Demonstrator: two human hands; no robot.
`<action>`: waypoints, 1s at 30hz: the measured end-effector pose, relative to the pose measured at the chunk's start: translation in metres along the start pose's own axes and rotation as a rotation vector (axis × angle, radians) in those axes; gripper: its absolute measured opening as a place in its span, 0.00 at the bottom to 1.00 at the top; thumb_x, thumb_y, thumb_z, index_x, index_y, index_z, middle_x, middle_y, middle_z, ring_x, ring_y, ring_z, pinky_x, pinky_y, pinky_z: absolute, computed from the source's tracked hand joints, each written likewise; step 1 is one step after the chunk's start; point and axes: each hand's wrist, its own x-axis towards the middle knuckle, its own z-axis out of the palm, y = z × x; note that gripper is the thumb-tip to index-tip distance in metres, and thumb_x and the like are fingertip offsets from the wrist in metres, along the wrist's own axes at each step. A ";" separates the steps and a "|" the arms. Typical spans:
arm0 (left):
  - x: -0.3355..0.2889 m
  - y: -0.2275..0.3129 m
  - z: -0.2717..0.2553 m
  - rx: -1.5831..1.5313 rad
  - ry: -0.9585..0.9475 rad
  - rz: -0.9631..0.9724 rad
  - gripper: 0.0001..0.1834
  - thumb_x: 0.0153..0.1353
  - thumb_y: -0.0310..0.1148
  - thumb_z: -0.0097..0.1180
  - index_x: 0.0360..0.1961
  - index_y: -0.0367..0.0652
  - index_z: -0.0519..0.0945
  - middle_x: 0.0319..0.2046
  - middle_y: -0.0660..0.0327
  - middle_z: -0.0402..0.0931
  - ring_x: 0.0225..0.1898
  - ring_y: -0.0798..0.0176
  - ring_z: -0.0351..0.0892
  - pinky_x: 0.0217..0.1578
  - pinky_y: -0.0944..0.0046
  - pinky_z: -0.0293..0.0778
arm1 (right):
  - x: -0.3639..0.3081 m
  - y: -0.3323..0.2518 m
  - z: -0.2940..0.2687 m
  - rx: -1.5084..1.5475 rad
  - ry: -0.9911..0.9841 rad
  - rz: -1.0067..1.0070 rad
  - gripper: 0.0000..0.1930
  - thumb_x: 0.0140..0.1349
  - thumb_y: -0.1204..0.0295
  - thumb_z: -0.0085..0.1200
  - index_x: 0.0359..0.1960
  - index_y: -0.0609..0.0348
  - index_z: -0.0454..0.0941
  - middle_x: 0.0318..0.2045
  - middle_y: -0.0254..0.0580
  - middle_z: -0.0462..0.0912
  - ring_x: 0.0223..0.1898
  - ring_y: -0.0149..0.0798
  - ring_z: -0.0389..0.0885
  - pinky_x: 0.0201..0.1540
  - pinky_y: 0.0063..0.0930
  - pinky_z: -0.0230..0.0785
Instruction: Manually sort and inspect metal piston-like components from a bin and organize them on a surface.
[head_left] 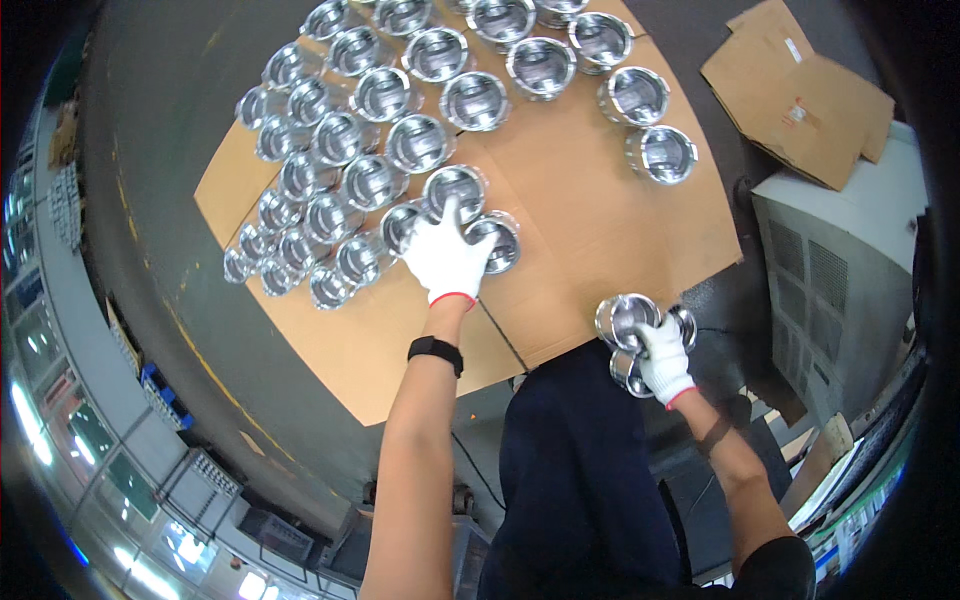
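Observation:
Shiny metal pistons (383, 94) stand in rows, hollow side up, on a cardboard sheet (600, 230). My left hand (445, 258), in a white knit glove with a red cuff, reaches into a near cluster of them. Its fingers and thumb grip among three pistons (508, 250) that stand close together, with a fingertip inside one rim. To the right, past the sheet's near edge, my right hand (662, 362), gloved alike, holds a bunch of three pistons (622, 318) clear of the sheet. The glove partly hides two of these.
Flattened cardboard pieces (800, 105) lie at the far right, over a pale vented metal cabinet (825, 275). Grey floor (160, 200) with a yellow line runs along the left. Racks of parts (205, 475) stand at the lower left. My dark-clothed legs are against the sheet's near edge.

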 end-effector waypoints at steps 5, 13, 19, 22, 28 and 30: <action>0.002 0.010 -0.002 -0.007 -0.153 -0.051 0.36 0.50 0.53 0.67 0.61 0.56 0.75 0.44 0.43 0.76 0.46 0.42 0.79 0.46 0.46 0.74 | -0.067 0.054 0.028 0.025 -0.004 0.267 0.26 0.41 0.67 0.75 0.46 0.48 0.81 0.55 0.60 0.69 0.55 0.63 0.72 0.59 0.46 0.69; 0.002 0.024 0.019 0.071 -0.123 -0.223 0.34 0.54 0.43 0.64 0.65 0.57 0.72 0.47 0.45 0.75 0.48 0.45 0.79 0.48 0.47 0.73 | -0.104 0.064 0.005 0.108 0.007 0.413 0.25 0.44 0.75 0.68 0.48 0.48 0.80 0.54 0.65 0.71 0.55 0.66 0.73 0.58 0.47 0.69; 0.000 0.002 0.031 -0.008 -0.146 -0.127 0.34 0.55 0.36 0.58 0.66 0.56 0.71 0.47 0.51 0.82 0.47 0.49 0.82 0.49 0.52 0.75 | -0.110 0.057 0.000 0.175 0.100 0.428 0.25 0.44 0.79 0.67 0.48 0.48 0.81 0.53 0.65 0.71 0.54 0.66 0.73 0.59 0.46 0.69; 0.005 -0.014 0.030 -0.031 -0.188 -0.045 0.33 0.57 0.34 0.56 0.67 0.55 0.70 0.47 0.52 0.82 0.47 0.48 0.82 0.50 0.52 0.75 | -0.104 0.050 0.003 0.216 0.130 0.435 0.25 0.44 0.79 0.66 0.47 0.49 0.81 0.53 0.65 0.72 0.54 0.66 0.74 0.58 0.47 0.69; -0.033 -0.010 0.013 -0.087 -0.168 -0.087 0.30 0.59 0.31 0.52 0.65 0.56 0.72 0.54 0.49 0.78 0.51 0.44 0.79 0.52 0.50 0.73 | -0.114 0.008 -0.017 0.240 0.320 0.272 0.25 0.40 0.83 0.62 0.45 0.48 0.81 0.48 0.62 0.73 0.49 0.64 0.74 0.52 0.50 0.69; -0.072 -0.016 -0.009 -0.208 -0.234 -0.020 0.28 0.59 0.32 0.53 0.64 0.54 0.73 0.55 0.46 0.75 0.57 0.42 0.75 0.57 0.48 0.71 | -0.140 -0.023 -0.051 0.252 0.344 0.243 0.25 0.40 0.83 0.61 0.44 0.48 0.82 0.47 0.62 0.73 0.48 0.64 0.75 0.50 0.50 0.70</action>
